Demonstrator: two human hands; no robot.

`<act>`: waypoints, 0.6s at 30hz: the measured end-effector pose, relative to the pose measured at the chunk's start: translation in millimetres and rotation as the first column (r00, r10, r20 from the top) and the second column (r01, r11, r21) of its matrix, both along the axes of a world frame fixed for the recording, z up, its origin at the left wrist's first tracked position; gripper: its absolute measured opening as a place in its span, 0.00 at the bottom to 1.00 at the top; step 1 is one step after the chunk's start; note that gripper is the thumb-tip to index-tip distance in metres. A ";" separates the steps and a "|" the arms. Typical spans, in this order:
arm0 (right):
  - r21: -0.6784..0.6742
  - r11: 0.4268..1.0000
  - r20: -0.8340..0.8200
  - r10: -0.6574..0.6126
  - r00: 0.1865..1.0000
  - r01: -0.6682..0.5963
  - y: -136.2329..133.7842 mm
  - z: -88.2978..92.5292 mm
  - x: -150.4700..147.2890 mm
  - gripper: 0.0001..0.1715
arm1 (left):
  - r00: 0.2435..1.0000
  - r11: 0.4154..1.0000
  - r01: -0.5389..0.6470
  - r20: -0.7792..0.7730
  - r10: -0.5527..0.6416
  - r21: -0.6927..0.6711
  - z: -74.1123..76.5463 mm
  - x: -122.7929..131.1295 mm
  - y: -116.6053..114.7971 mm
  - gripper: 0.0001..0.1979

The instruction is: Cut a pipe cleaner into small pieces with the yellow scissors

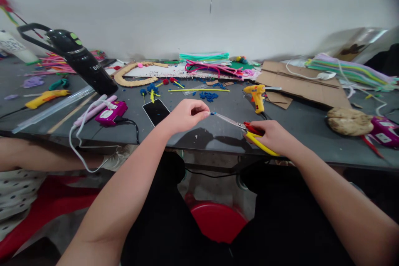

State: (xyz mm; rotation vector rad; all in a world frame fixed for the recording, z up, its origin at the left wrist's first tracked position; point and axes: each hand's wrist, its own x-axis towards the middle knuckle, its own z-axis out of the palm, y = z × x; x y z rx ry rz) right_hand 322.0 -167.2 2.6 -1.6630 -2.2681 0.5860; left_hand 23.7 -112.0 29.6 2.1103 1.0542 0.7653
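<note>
My left hand (190,114) is closed in a pinch above the table. At its fingertips shows a small blue piece (213,113), too small to make out clearly. My right hand (272,135) is wrapped round the yellow and red handles of a pair of scissors (229,120), whose blades reach left to the blue piece. Beyond my hands lie a heap of blue bits (208,96) and a yellow pipe cleaner (199,90). Blue and yellow pipe-cleaner flowers (152,90) sit above a dark-screened phone (155,111), which is partly behind my left wrist.
A yellow glue gun (258,99) stands right of centre, before cardboard sheets (299,83). Pipe-cleaner bundles (212,68) line the back. Leftward are a black bottle (90,68), a purple device (112,113) with cables, and another glue gun (46,99). A person's arm (50,154) is at lower left.
</note>
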 end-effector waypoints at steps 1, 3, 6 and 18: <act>-0.002 1.000 -0.001 0.000 1.000 0.000 -0.1 0.2 -0.1 0.14 | 1.000 1.000 0.000 -0.002 0.000 0.000 0.1 -0.1 -0.1 0.10; 0.001 1.000 0.001 0.002 1.000 -0.002 -0.2 0.4 -0.2 0.14 | 1.000 1.000 0.002 -0.004 -0.002 -0.003 0.3 -0.2 -0.4 0.10; 0.014 1.000 0.010 0.000 1.000 0.000 -0.2 0.6 -0.4 0.15 | 1.000 1.000 0.006 -0.002 -0.006 -0.009 0.4 -0.4 -0.5 0.10; 0.080 0.996 0.016 -0.028 0.999 0.027 2.3 -4.3 4.0 0.17 | 1.000 1.000 -0.008 0.008 0.008 -0.005 -0.3 -1.1 0.0 0.12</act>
